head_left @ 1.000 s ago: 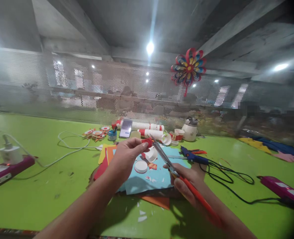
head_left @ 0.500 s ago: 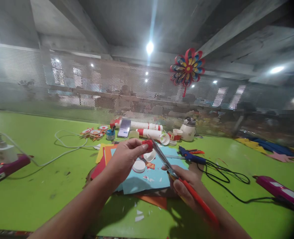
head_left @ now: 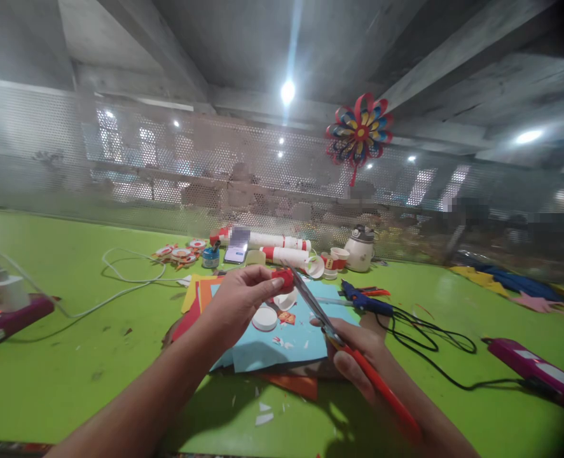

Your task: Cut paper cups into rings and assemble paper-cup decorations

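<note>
Between the thumb and fingers of my left hand (head_left: 241, 296) is a small piece of red paper (head_left: 284, 278). My right hand (head_left: 358, 350) is wrapped round the red handles of a pair of scissors (head_left: 320, 312). Their blades point up and away, with the tips right beside the red paper's edge; I cannot tell whether they touch it. Under both hands lie sheets of light blue paper (head_left: 262, 355). A white round lid (head_left: 265, 319), cut from a cup or like one, and an orange-red scrap (head_left: 287, 317) rest on them.
A blue glue gun (head_left: 365, 299) with a black cord lies right of the paper. Behind stand stacked paper cups (head_left: 284, 256), a phone (head_left: 236, 247) and a thermos jug (head_left: 359, 248). Power strips (head_left: 536, 369) lie at both sides. White paper scraps (head_left: 264, 418) litter the green table.
Hardly anything differs. The view has shifted very slightly, while both hands keep the red paper and the scissors in nearly the same place.
</note>
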`<move>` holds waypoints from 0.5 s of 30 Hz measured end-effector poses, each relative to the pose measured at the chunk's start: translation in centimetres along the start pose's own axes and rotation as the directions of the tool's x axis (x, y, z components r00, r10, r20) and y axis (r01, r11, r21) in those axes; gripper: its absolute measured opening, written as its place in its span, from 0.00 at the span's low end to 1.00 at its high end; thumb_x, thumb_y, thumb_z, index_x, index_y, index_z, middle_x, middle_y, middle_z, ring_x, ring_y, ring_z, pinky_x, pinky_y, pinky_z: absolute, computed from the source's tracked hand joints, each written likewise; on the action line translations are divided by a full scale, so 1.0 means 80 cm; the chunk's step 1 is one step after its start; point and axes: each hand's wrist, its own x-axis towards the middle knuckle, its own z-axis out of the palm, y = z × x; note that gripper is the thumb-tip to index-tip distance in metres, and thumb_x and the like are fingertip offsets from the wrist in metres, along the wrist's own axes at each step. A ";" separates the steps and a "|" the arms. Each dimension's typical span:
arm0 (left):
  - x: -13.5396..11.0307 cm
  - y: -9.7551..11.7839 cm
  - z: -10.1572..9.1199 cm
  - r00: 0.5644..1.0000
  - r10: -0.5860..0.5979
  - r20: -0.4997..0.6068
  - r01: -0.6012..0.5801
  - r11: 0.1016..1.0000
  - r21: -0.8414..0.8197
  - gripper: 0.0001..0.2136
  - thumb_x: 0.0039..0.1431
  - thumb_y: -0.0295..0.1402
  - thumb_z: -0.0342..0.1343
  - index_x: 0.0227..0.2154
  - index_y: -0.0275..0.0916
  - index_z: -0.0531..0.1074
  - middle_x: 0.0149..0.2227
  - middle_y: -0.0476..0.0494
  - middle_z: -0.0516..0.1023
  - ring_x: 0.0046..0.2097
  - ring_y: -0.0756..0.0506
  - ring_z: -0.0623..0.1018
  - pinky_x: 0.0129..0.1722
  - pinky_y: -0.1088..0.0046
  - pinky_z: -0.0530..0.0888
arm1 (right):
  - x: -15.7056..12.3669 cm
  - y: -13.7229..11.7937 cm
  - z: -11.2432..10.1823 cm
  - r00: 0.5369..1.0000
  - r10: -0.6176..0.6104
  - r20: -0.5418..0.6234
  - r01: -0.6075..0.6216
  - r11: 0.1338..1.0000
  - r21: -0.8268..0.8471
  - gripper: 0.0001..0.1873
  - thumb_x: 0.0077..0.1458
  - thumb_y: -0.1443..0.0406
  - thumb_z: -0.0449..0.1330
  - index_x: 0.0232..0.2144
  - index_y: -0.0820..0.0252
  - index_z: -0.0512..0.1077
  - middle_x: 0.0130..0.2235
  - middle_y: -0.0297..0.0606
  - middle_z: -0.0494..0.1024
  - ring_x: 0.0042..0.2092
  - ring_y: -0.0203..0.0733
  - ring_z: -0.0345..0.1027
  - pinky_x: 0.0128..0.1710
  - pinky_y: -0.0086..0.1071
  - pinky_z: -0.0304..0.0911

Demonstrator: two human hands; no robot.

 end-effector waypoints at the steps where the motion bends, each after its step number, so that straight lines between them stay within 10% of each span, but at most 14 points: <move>1: 0.000 0.000 0.000 1.000 0.000 0.002 0.000 1.000 0.002 0.10 0.43 0.32 0.67 0.21 0.34 0.71 0.26 0.45 0.76 0.33 0.47 0.76 0.33 0.72 0.70 | 0.000 0.000 0.000 1.000 -0.003 -0.002 0.003 1.000 -0.008 0.30 0.59 0.46 0.45 0.47 0.62 0.71 0.28 0.35 0.69 0.28 0.37 0.60 0.28 0.28 0.56; 15: 0.000 0.001 -0.002 1.000 0.010 -0.012 -0.010 0.998 0.055 0.10 0.43 0.32 0.67 0.22 0.34 0.71 0.25 0.45 0.75 0.30 0.48 0.75 0.31 0.71 0.68 | 0.000 0.005 0.001 1.000 -0.012 -0.019 0.011 0.998 -0.060 0.28 0.59 0.50 0.50 0.49 0.65 0.70 0.29 0.37 0.72 0.29 0.38 0.63 0.29 0.28 0.58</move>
